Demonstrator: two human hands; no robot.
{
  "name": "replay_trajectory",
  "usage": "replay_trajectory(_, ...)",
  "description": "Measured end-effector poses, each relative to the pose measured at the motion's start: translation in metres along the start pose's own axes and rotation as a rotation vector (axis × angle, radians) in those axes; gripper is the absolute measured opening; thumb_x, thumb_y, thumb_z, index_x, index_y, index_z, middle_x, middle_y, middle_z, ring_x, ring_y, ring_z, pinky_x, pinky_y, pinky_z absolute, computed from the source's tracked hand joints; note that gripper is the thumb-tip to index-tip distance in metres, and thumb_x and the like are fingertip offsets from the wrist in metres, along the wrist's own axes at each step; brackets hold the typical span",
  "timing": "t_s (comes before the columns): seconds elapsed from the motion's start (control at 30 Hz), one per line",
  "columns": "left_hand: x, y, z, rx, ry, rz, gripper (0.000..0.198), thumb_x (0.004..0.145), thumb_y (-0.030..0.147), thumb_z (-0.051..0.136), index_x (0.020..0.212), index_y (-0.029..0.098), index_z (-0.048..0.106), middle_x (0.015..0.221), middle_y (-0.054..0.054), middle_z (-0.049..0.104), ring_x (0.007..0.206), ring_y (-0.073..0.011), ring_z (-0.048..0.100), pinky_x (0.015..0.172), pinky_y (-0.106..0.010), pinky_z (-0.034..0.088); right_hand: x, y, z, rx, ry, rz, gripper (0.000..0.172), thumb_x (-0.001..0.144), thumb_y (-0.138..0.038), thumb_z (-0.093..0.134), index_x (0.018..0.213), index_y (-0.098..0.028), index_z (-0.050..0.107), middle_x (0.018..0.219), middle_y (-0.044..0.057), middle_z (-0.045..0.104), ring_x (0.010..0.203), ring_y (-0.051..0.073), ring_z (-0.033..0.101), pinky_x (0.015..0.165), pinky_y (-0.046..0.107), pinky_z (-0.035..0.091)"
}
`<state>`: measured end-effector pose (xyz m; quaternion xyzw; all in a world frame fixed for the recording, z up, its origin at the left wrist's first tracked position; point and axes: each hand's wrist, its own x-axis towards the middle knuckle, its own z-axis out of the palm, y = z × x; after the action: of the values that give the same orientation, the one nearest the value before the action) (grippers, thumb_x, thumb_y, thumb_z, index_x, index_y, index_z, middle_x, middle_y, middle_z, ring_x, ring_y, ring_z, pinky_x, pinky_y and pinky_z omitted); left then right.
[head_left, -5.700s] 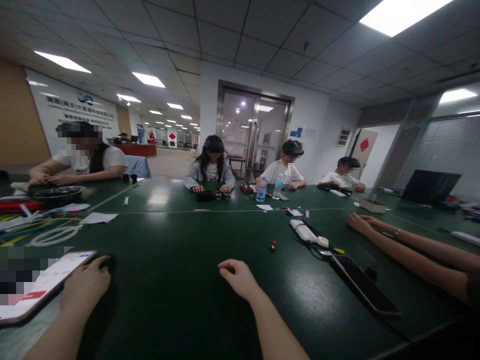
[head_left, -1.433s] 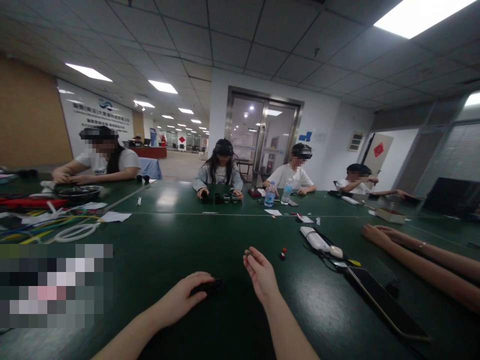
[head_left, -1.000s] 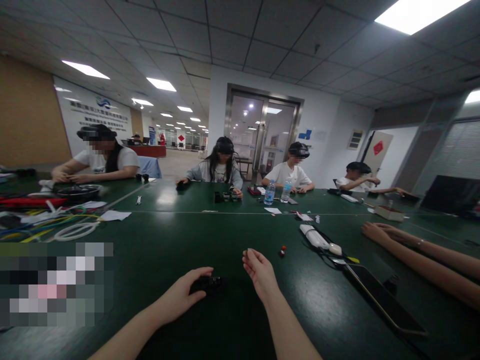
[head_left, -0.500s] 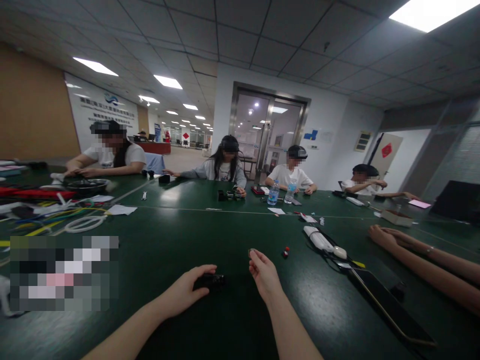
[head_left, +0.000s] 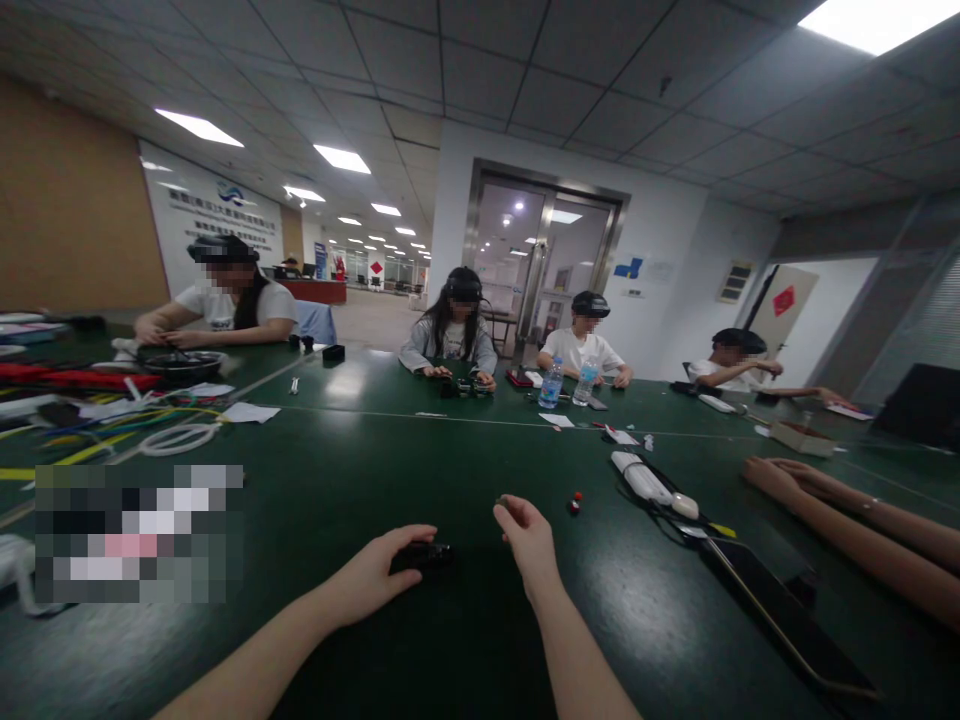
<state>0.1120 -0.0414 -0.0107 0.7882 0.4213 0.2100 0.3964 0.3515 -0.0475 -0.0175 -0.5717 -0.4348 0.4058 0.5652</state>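
Observation:
My left hand (head_left: 386, 568) is curled around the left end of a small black cylindrical object (head_left: 436, 554) lying on the dark green table, its thumb below and fingers above. The object's exact kind is too dark to tell. To the right of it, my right hand (head_left: 529, 530) is closed in a pinch just above the table. A tiny thing shows at its fingertips, too small to name. Just beyond that hand, to its right, sits a small red and black item (head_left: 575, 503).
On the right lie a white power strip (head_left: 641, 477) with cables, a dark flat panel (head_left: 787, 610) and another person's forearms (head_left: 847, 505). Cables (head_left: 176, 438) and papers cover the left side. Two water bottles (head_left: 551, 383) stand farther back, where several people sit.
My hands stay nearly in place, the right fingers turning slightly at the pinch. Across the table, a person has drawn an arm in from the black box toward the items before them.

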Motion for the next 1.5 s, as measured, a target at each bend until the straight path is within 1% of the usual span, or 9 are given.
replay_trajectory(0.07, 0.000, 0.001, 0.000, 0.002, 0.000, -0.010, 0.053, 0.072, 0.028, 0.055, 0.123, 0.028, 0.042, 0.127, 0.000, 0.046, 0.117, -0.0185, 0.041, 0.101, -0.036, 0.028, -0.008, -0.005, 0.007, -0.180, -0.078, -0.122, 0.030, 0.067, -0.034, 0.062, 0.094, -0.021, 0.061, 0.091, 0.003, 0.061, 0.085, 0.018, 0.056, 0.073, 0.030, 0.045)
replay_trajectory(0.17, -0.001, 0.001, 0.001, 0.009, 0.006, -0.002, 0.053, 0.072, 0.028, 0.055, 0.123, 0.027, 0.042, 0.126, 0.000, 0.047, 0.117, -0.0187, 0.041, 0.101, -0.036, 0.030, -0.021, -0.012, 0.019, -0.323, -0.280, -0.212, 0.027, 0.069, -0.030, 0.060, 0.095, -0.023, 0.061, 0.088, 0.000, 0.061, 0.079, 0.016, 0.056, 0.071, 0.029, 0.044)
replay_trajectory(0.3, 0.000, 0.000, 0.002, 0.036, 0.034, 0.023, 0.051, 0.071, 0.030, 0.056, 0.121, 0.028, 0.044, 0.124, -0.001, 0.049, 0.114, -0.0184, 0.043, 0.100, -0.036, 0.031, -0.032, -0.017, 0.029, -0.478, -0.402, -0.267, 0.019, 0.069, -0.028, 0.060, 0.087, -0.026, 0.063, 0.086, 0.000, 0.059, 0.074, 0.015, 0.053, 0.066, 0.027, 0.041)
replay_trajectory(0.47, 0.000, 0.003, 0.002, 0.053, 0.047, 0.028, 0.050, 0.071, 0.028, 0.055, 0.120, 0.028, 0.044, 0.122, -0.001, 0.050, 0.112, -0.0185, 0.045, 0.099, -0.034, 0.032, -0.036, -0.019, 0.032, -0.578, -0.518, -0.317, 0.020, 0.071, -0.027, 0.058, 0.090, -0.028, 0.064, 0.090, 0.000, 0.057, 0.079, 0.016, 0.051, 0.068, 0.027, 0.040)
replay_trajectory(0.7, -0.001, 0.006, 0.001, 0.079, 0.045, 0.052, 0.046, 0.070, 0.028, 0.056, 0.115, 0.026, 0.048, 0.119, 0.000, 0.051, 0.111, -0.0183, 0.045, 0.099, -0.032, 0.031, -0.035, -0.016, 0.034, -0.632, -0.518, -0.381, 0.018, 0.071, -0.024, 0.057, 0.088, -0.027, 0.064, 0.087, 0.000, 0.056, 0.082, 0.016, 0.051, 0.071, 0.027, 0.039)
replay_trajectory(1.0, -0.003, 0.014, 0.001, 0.120, 0.036, 0.070, 0.035, 0.072, 0.028, 0.053, 0.107, 0.027, 0.052, 0.109, 0.000, 0.054, 0.102, -0.0175, 0.050, 0.091, -0.032, 0.038, -0.036, -0.015, 0.034, -0.654, -0.540, -0.356, 0.021, 0.072, -0.025, 0.056, 0.091, -0.029, 0.063, 0.092, 0.000, 0.054, 0.085, 0.017, 0.050, 0.073, 0.029, 0.039)
replay_trajectory(1.3, -0.003, 0.011, 0.000, 0.169, -0.031, 0.144, 0.032, 0.078, 0.030, 0.047, 0.109, 0.034, 0.055, 0.121, 0.002, 0.049, 0.113, -0.0188, 0.041, 0.098, -0.037, 0.031, -0.031, -0.012, 0.030, -0.589, -0.510, -0.282, 0.028, 0.064, -0.031, 0.064, 0.092, -0.028, 0.063, 0.092, 0.000, 0.053, 0.083, 0.016, 0.050, 0.072, 0.028, 0.039)
replay_trajectory(1.4, 0.000, 0.007, -0.003, 0.224, -0.063, 0.179, 0.032, 0.079, 0.030, 0.044, 0.108, 0.037, 0.057, 0.126, 0.003, 0.044, 0.117, -0.0199, 0.038, 0.099, -0.037, 0.029, -0.022, -0.008, 0.020, -0.485, -0.429, -0.211, 0.033, 0.066, -0.032, 0.062, 0.098, -0.025, 0.061, 0.090, 0.001, 0.055, 0.076, 0.014, 0.050, 0.070, 0.027, 0.040)
replay_trajectory(1.5, 0.003, -0.005, -0.015, 0.289, 0.007, 0.157, 0.033, 0.078, 0.029, 0.044, 0.108, 0.037, 0.057, 0.126, 0.003, 0.046, 0.116, -0.0200, 0.040, 0.100, -0.037, 0.029, -0.015, -0.006, 0.010, -0.420, -0.331, -0.141, 0.030, 0.070, -0.033, 0.058, 0.099, -0.024, 0.061, 0.090, 0.001, 0.057, 0.079, 0.015, 0.052, 0.071, 0.027, 0.041)
